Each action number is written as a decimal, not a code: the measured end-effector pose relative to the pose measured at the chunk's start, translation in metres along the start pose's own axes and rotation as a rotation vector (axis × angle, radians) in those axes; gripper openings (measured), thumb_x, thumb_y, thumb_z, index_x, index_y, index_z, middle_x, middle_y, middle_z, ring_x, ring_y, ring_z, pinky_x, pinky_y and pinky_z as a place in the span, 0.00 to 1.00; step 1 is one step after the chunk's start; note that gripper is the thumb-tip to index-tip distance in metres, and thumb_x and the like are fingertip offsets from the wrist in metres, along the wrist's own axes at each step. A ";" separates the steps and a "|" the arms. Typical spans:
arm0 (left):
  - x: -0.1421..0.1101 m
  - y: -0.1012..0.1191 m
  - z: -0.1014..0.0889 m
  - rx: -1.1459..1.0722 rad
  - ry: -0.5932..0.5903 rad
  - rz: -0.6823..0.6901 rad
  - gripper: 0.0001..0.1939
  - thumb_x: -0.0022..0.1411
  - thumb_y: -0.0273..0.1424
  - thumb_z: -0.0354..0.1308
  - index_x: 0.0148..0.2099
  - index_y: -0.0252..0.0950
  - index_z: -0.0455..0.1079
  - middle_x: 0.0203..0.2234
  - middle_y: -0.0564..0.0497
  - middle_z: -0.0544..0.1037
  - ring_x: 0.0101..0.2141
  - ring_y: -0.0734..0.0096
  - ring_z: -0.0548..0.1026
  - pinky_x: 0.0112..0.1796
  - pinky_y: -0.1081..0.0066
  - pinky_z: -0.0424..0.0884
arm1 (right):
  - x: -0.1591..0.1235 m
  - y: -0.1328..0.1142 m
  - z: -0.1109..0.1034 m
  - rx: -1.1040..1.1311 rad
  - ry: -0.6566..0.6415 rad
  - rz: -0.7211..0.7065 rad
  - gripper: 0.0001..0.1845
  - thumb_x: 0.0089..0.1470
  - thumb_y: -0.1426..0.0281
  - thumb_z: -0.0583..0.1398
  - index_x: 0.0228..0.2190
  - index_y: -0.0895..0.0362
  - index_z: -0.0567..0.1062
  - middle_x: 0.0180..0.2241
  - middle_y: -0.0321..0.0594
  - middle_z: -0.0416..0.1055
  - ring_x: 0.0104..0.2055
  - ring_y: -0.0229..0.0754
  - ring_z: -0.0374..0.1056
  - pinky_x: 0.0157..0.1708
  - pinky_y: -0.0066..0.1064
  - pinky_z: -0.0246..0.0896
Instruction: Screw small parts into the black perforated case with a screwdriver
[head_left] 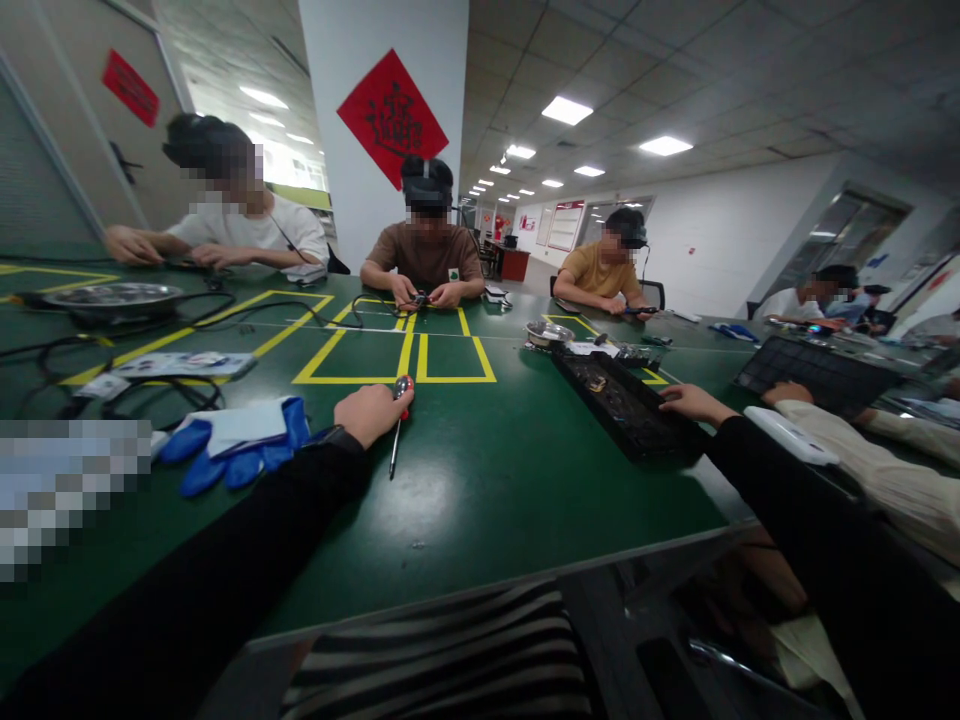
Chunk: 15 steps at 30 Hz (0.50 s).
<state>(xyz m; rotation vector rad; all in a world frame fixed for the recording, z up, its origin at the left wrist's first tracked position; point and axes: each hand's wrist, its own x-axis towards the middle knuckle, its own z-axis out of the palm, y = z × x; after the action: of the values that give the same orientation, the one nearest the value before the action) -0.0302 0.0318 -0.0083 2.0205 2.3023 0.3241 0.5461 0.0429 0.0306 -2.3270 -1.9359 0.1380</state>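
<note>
My left hand (367,414) is closed around the red and black handle of a screwdriver (403,386). Its metal shaft points back toward me, just over the green table. On the right, my right hand (697,404) grips the right side wall of a long black tray (600,405), fingers over the rim; its other fingers are partly hidden. Small metal parts and dark bits lie inside the tray, too small to name.
Blue gloves (244,455) with a pale cloth lie left of my left arm. Cables, a booklet (187,364) and a round metal dish (112,297) are farther left. A small metal bowl (546,333) stands behind the tray. Several people work around the table; a neighbour's sleeve (862,450) is close on my right.
</note>
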 end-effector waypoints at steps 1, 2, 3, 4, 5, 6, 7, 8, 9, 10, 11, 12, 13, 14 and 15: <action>0.001 0.000 0.001 -0.007 0.007 0.007 0.37 0.55 0.57 0.34 0.35 0.35 0.75 0.37 0.38 0.77 0.37 0.52 0.74 0.32 0.67 0.67 | -0.003 0.000 0.001 0.060 -0.019 -0.010 0.22 0.45 0.65 0.60 0.44 0.60 0.74 0.36 0.46 0.75 0.35 0.43 0.70 0.33 0.30 0.64; 0.003 -0.001 0.001 -0.013 0.015 0.013 0.37 0.55 0.57 0.34 0.34 0.35 0.75 0.36 0.39 0.77 0.37 0.53 0.74 0.32 0.68 0.66 | -0.006 -0.002 0.002 0.132 -0.047 -0.026 0.24 0.45 0.65 0.60 0.45 0.61 0.73 0.37 0.46 0.75 0.35 0.43 0.70 0.33 0.30 0.64; 0.004 -0.001 0.002 -0.017 0.024 0.015 0.37 0.55 0.58 0.34 0.34 0.35 0.75 0.35 0.39 0.78 0.37 0.54 0.74 0.32 0.68 0.66 | -0.010 -0.005 0.003 0.205 -0.075 -0.048 0.25 0.44 0.64 0.61 0.45 0.61 0.73 0.37 0.46 0.75 0.35 0.43 0.70 0.34 0.31 0.64; 0.006 -0.001 0.003 -0.019 0.032 0.014 0.38 0.55 0.58 0.34 0.33 0.35 0.75 0.35 0.39 0.78 0.37 0.54 0.74 0.32 0.69 0.66 | -0.014 -0.011 0.004 0.271 -0.102 -0.073 0.26 0.43 0.63 0.62 0.45 0.61 0.73 0.36 0.47 0.75 0.35 0.43 0.70 0.34 0.31 0.63; 0.007 -0.001 0.003 -0.018 0.038 0.012 0.38 0.55 0.58 0.33 0.33 0.35 0.75 0.34 0.39 0.78 0.36 0.54 0.74 0.32 0.69 0.66 | -0.020 -0.018 0.005 0.310 -0.123 -0.102 0.27 0.42 0.62 0.63 0.44 0.61 0.73 0.36 0.46 0.74 0.36 0.44 0.69 0.35 0.32 0.63; 0.009 -0.001 0.004 -0.017 0.043 0.008 0.38 0.55 0.58 0.33 0.34 0.35 0.76 0.34 0.39 0.78 0.36 0.54 0.74 0.32 0.69 0.66 | -0.026 -0.028 0.006 0.323 -0.127 -0.126 0.28 0.41 0.60 0.63 0.44 0.61 0.73 0.35 0.46 0.74 0.36 0.45 0.69 0.36 0.33 0.63; 0.010 0.000 0.005 -0.015 0.049 0.005 0.38 0.55 0.57 0.33 0.34 0.35 0.76 0.34 0.38 0.78 0.36 0.54 0.74 0.31 0.69 0.66 | -0.032 -0.040 0.007 0.330 -0.134 -0.152 0.29 0.40 0.58 0.63 0.44 0.61 0.73 0.35 0.45 0.74 0.36 0.45 0.68 0.36 0.34 0.62; 0.011 0.000 0.006 -0.014 0.054 0.003 0.39 0.55 0.57 0.32 0.34 0.34 0.76 0.35 0.38 0.78 0.36 0.54 0.74 0.31 0.69 0.66 | -0.039 -0.053 0.008 0.342 -0.141 -0.187 0.31 0.40 0.57 0.63 0.45 0.61 0.73 0.35 0.45 0.73 0.37 0.45 0.68 0.38 0.34 0.62; 0.011 0.000 0.006 -0.014 0.056 0.003 0.39 0.55 0.57 0.32 0.34 0.34 0.75 0.35 0.38 0.78 0.36 0.54 0.74 0.31 0.69 0.66 | -0.045 -0.068 0.009 0.356 -0.155 -0.218 0.32 0.40 0.55 0.63 0.46 0.60 0.72 0.36 0.45 0.73 0.38 0.45 0.68 0.39 0.34 0.61; 0.012 0.000 0.007 -0.015 0.058 0.002 0.39 0.55 0.57 0.32 0.34 0.34 0.75 0.35 0.37 0.77 0.36 0.54 0.74 0.31 0.69 0.65 | -0.050 -0.082 0.010 0.374 -0.187 -0.253 0.32 0.41 0.54 0.63 0.46 0.59 0.72 0.38 0.45 0.73 0.39 0.45 0.67 0.39 0.34 0.61; 0.012 0.000 0.007 -0.016 0.061 -0.003 0.39 0.56 0.57 0.32 0.34 0.34 0.75 0.35 0.37 0.77 0.36 0.55 0.74 0.31 0.69 0.65 | -0.054 -0.097 0.010 0.398 -0.243 -0.286 0.32 0.42 0.53 0.62 0.47 0.58 0.72 0.39 0.45 0.73 0.40 0.45 0.67 0.39 0.33 0.61; 0.012 -0.001 0.006 -0.019 0.061 -0.006 0.39 0.56 0.57 0.31 0.34 0.34 0.75 0.34 0.38 0.78 0.35 0.55 0.74 0.31 0.69 0.65 | -0.056 -0.111 0.011 0.434 -0.302 -0.320 0.31 0.44 0.52 0.60 0.47 0.56 0.71 0.41 0.45 0.72 0.40 0.45 0.67 0.37 0.32 0.62; 0.013 -0.001 0.006 -0.023 0.060 -0.007 0.39 0.56 0.57 0.31 0.34 0.34 0.75 0.34 0.38 0.78 0.35 0.55 0.74 0.31 0.69 0.65 | -0.056 -0.125 0.013 0.475 -0.340 -0.351 0.30 0.46 0.51 0.59 0.47 0.54 0.71 0.42 0.44 0.71 0.41 0.45 0.66 0.36 0.32 0.62; 0.013 -0.002 0.005 -0.028 0.058 -0.008 0.39 0.56 0.57 0.31 0.34 0.34 0.75 0.34 0.38 0.78 0.35 0.55 0.75 0.30 0.69 0.65 | -0.054 -0.139 0.015 0.507 -0.364 -0.378 0.28 0.47 0.51 0.57 0.46 0.53 0.72 0.43 0.43 0.71 0.42 0.45 0.66 0.35 0.31 0.62; 0.013 -0.002 0.004 -0.034 0.054 -0.008 0.39 0.56 0.57 0.31 0.34 0.35 0.75 0.34 0.38 0.78 0.35 0.55 0.75 0.30 0.69 0.65 | -0.050 -0.153 0.019 0.537 -0.345 -0.392 0.27 0.48 0.51 0.56 0.45 0.54 0.72 0.42 0.43 0.71 0.41 0.45 0.66 0.35 0.32 0.62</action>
<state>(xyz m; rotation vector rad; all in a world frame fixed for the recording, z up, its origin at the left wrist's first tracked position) -0.0334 0.0453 -0.0118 2.0104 2.3192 0.4199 0.3858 0.0220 0.0338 -1.6320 -2.1148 0.9408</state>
